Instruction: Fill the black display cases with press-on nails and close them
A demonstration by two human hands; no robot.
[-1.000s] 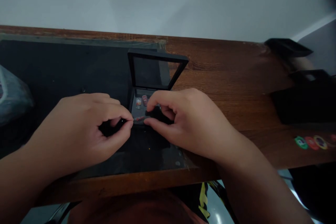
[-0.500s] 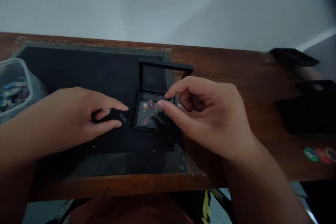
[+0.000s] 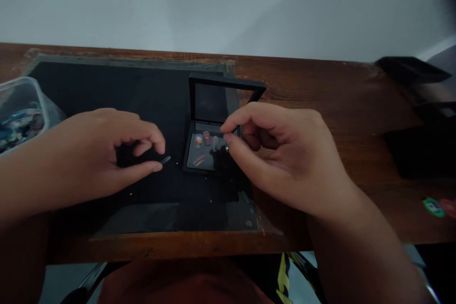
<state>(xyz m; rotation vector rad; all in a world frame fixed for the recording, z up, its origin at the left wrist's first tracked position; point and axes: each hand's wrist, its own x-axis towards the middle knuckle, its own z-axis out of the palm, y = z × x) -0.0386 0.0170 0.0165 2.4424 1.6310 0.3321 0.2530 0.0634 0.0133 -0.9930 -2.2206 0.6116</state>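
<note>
A small black case stands with its framed lid raised on a dark mat. Several small decorated pieces, one of them reddish, lie inside it. My right hand hovers over the case's right side, thumb and forefinger curved with a narrow gap between the tips. To the left of the case is my left hand, its thumb and forefinger apart. A small clear sliver is at the left thumb's tip; whether the thumb touches it is unclear.
A clear plastic tub with colourful packets sits at the left. Black boxes are at the right, with green and red round items in front. Tiny specks dot the mat.
The clear sliver has turned and now lies at my left thumb's tip. My left forefinger has curled back, and my right thumb has shifted slightly right, uncovering a piece in the case.
</note>
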